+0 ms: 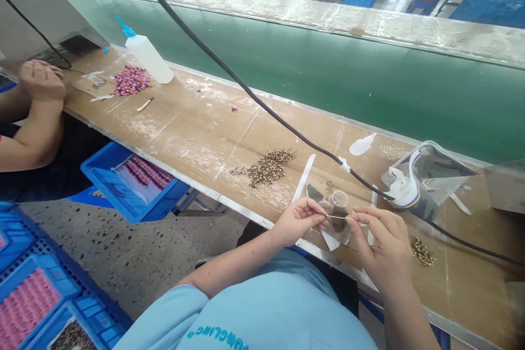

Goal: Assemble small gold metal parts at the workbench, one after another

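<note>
At the near edge of the bench my left hand point(301, 221) is closed in a pinch. What sits between its fingertips is too small to make out. My right hand point(383, 243) pinches a thin yellowish stick point(337, 217), whose far end reaches the left fingertips. Just beyond my hands stands a small clear cup point(337, 199) on a dark, stained patch. Further left lies a pile of small gold-and-dark ring-shaped parts point(268, 168). A smaller heap of similar parts point(423, 252) lies to the right of my right hand.
A black cable point(241, 83) crosses above the bench. A face shield point(410, 175) lies at the right. Far left are a white squeeze bottle point(150, 59), a pile of pink and purple pieces point(131, 80) and a co-worker's hands point(42, 81). Blue bins point(131, 186) stand below left.
</note>
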`<state>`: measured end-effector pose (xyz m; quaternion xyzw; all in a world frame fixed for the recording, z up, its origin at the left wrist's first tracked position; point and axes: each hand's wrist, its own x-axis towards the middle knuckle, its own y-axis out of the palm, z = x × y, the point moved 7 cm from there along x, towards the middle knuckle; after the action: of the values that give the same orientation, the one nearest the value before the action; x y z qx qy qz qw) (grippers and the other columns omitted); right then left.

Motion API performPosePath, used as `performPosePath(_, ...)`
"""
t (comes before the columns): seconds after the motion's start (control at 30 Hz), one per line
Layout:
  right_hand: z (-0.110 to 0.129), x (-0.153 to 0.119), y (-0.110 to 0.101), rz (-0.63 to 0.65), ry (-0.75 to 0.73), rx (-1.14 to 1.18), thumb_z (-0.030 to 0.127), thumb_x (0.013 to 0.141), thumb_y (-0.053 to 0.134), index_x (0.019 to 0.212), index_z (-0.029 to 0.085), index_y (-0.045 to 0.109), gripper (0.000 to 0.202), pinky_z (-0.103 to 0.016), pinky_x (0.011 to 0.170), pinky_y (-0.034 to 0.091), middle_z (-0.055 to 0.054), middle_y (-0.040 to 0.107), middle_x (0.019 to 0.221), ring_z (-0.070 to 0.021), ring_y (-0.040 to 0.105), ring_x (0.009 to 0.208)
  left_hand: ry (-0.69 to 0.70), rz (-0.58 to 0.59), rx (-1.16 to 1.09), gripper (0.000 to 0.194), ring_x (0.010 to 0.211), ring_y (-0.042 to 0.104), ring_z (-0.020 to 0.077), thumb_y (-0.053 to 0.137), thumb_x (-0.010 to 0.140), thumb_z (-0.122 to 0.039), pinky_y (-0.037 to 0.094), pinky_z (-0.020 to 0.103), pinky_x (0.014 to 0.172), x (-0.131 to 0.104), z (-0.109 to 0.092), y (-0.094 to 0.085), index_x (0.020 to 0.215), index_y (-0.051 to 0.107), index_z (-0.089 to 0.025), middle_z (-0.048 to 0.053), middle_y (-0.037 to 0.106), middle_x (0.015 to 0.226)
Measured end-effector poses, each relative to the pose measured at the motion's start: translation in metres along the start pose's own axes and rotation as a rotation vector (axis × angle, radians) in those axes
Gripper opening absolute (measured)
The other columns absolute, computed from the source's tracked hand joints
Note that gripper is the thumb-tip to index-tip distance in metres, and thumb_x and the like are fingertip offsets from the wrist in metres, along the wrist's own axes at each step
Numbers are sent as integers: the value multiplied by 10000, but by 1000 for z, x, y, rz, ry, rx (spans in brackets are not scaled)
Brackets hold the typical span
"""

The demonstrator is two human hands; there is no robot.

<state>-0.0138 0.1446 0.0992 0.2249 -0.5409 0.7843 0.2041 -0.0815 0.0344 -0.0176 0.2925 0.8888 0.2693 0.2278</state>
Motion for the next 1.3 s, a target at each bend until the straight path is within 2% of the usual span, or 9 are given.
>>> performPosePath(0.17, -2, 0, -4, -12, -5, 20, 242, 865, 583, 816, 222, 608, 59, -330, 789, 420, -27, 657, 865, -164, 585, 822, -4, 1, 3, 349, 679, 641, 118, 808, 629, -357, 516, 259, 656, 0, 1, 0, 760, 578, -130, 19, 656, 711)
performPosePath(0.43, -17, 0, -10, -88, 65, -47, 270, 863, 589, 826, 226, 619, 65, -353, 776, 427, -36, 667, 861, -187, 602, 815, -8, -18, -10, 363, 659, 639, 114, 821, 605, -359, 512, 254, 641, 0, 1, -1, 743, 573, -132, 17, 655, 714)
performPosePath(0.73, -24, -1, -11, -93, 89, -82, 281, 860, 585, 803, 224, 628, 91, -347, 776, 422, -33, 674, 848, -184, 603, 805, -9, -31, 15, 355, 643, 638, 111, 822, 602, -355, 508, 239, 620, 0, 1, -2, 732, 577, -134, 17, 658, 694)
performPosePath(0.87, -25, 2, -3, -76, 69, -180, 283, 858, 594, 789, 215, 645, 109, -339, 781, 404, -36, 678, 857, -178, 590, 811, -11, -38, 29, 342, 641, 639, 109, 819, 607, -346, 515, 236, 618, -1, 0, -2, 733, 583, -135, 18, 669, 713)
performPosePath(1.0, -20, 5, 15, 5, 77, -252, 267, 885, 562, 833, 223, 670, 127, -347, 813, 368, -31, 681, 892, -172, 566, 838, -12, -64, 92, 296, 637, 633, 106, 799, 640, -331, 519, 229, 618, -2, -1, -4, 746, 597, -142, 15, 668, 702)
performPosePath(1.13, -17, 3, 25, 64, 99, -227, 277, 900, 540, 896, 238, 679, 145, -347, 810, 356, -22, 679, 906, -165, 554, 843, -17, -58, 145, 277, 644, 629, 115, 791, 646, -323, 523, 238, 613, -2, -1, -5, 754, 605, -149, 20, 673, 713)
performPosePath(1.23, -21, -7, 14, 60, 136, -151, 313, 893, 547, 975, 238, 669, 165, -337, 805, 394, -36, 673, 926, -171, 569, 863, -16, -51, 159, 261, 640, 624, 114, 786, 650, -310, 523, 242, 624, -2, -2, -4, 755, 608, -150, 19, 675, 709)
performPosePath(1.3, -32, -21, 0, 37, 223, -91, 315, 899, 527, 908, 234, 665, 160, -310, 762, 428, -35, 670, 883, -162, 585, 830, -12, -50, 159, 249, 640, 623, 114, 781, 654, -303, 523, 245, 632, -2, -3, -3, 754, 609, -153, 18, 674, 701)
